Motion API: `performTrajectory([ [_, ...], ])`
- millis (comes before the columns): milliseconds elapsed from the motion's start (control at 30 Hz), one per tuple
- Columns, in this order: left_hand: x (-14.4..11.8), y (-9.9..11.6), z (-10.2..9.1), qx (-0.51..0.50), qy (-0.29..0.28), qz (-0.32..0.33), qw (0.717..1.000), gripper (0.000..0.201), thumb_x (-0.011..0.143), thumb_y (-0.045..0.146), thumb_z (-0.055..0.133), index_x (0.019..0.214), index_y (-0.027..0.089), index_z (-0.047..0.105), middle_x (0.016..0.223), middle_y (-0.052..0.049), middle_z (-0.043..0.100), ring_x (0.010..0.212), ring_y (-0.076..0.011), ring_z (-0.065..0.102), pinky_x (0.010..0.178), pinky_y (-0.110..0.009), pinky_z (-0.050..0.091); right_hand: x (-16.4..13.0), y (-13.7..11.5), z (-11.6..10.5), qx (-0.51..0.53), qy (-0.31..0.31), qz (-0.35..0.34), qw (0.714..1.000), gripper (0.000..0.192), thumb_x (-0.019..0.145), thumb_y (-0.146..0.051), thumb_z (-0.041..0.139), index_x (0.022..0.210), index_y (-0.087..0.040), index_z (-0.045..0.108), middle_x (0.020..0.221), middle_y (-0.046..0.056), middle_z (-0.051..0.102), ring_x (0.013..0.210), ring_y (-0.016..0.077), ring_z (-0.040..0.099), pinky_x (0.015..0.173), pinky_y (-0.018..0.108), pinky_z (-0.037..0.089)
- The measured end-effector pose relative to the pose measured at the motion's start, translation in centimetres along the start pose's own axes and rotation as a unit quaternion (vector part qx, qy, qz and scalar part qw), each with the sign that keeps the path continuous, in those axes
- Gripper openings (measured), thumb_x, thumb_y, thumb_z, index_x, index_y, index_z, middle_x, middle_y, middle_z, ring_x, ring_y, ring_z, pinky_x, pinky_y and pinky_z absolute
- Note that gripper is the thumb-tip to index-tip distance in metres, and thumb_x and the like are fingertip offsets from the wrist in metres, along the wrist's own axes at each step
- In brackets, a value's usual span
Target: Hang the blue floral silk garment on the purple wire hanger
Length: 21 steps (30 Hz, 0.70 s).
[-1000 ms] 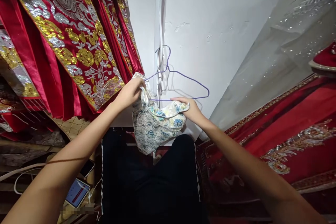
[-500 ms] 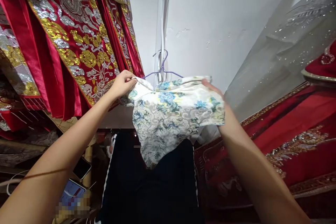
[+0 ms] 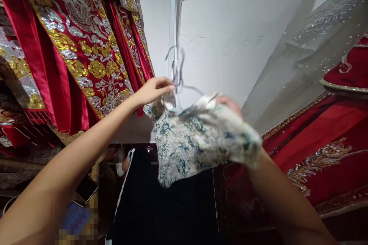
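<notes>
Here we have the floral brocade garment [image 3: 198, 141] up in front of the white wall [image 3: 230, 26], draped over a thin wire hanger [image 3: 179, 80] whose hook sits among the pale straps [image 3: 176, 19] hanging down the wall. Our left hand [image 3: 153, 90] pinches the garment's left shoulder right at the hanger's neck, fingers closed on cloth and wire together. Our right hand [image 3: 230, 103] is blurred and mostly under the fabric; it seems to grip the right shoulder, though we cannot tell how tightly. To do this well, we judge we should steady the hook with the left hand and smooth each shoulder evenly over the wire, keeping clear of the red embroidered robes [image 3: 80, 46] just to the left.
</notes>
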<state>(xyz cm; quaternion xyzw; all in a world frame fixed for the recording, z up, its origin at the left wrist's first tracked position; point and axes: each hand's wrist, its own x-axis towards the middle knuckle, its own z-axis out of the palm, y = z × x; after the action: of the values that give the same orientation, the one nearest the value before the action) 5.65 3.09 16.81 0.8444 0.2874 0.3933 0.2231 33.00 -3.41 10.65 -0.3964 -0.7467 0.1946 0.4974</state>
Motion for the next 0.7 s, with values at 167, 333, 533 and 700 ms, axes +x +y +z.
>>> performTrajectory([
  [167, -3.2, -0.3, 4.4, -0.123, -0.046, -0.031, 0.991, 0.069, 0.089, 0.075, 0.043, 0.051, 0.018, 0.051, 0.052, 0.000, 0.045, 0.052, -0.0118, 0.042, 0.058, -0.030, 0.036, -2.8, -3.4, 3.3, 0.028, -0.141, 0.018, 0.989, 0.037, 0.095, -0.052, 0.055, 0.081, -0.020, 0.068, 0.072, 0.002, 0.063, 0.066, 0.0178, 0.058, 0.061, 0.031, 0.047],
  [333, -5.5, -0.2, 5.7, -0.216, 0.137, -0.041, 0.966, 0.067, 0.087, 0.070, 0.047, 0.045, 0.021, 0.028, 0.048, 0.003, 0.025, 0.049, -0.0110, 0.030, 0.054, -0.031, 0.032, -1.5, -0.2, 4.7, -0.190, -0.078, -0.112, 0.972, 0.053, 0.092, -0.037, 0.060, 0.143, -0.025, 0.048, 0.128, 0.012, 0.062, 0.118, 0.0308, 0.058, 0.099, 0.046, 0.046],
  [533, -4.7, 4.2, 5.4, -0.171, 0.158, -0.066, 0.970, 0.072, 0.093, 0.073, 0.012, 0.045, 0.023, 0.034, 0.047, -0.005, 0.037, 0.057, -0.0181, 0.051, 0.060, -0.038, 0.048, 0.5, 2.7, 8.4, -0.217, -0.075, -0.248, 0.941, 0.104, 0.075, -0.041, 0.073, 0.158, -0.019, 0.015, 0.154, 0.020, 0.036, 0.144, 0.0396, 0.032, 0.117, 0.058, 0.027],
  [700, -4.8, 3.6, 2.0, -0.192, 0.157, -0.038, 0.968, 0.071, 0.092, 0.076, 0.024, 0.094, 0.019, 0.068, 0.092, -0.010, 0.070, 0.102, -0.0261, 0.067, 0.086, -0.042, 0.055, 3.0, 1.6, 6.3, -0.227, -0.019, -0.247, 0.942, 0.059, 0.084, -0.034, 0.059, 0.141, -0.022, 0.051, 0.113, 0.011, 0.058, 0.105, 0.0291, 0.057, 0.095, 0.043, 0.047],
])
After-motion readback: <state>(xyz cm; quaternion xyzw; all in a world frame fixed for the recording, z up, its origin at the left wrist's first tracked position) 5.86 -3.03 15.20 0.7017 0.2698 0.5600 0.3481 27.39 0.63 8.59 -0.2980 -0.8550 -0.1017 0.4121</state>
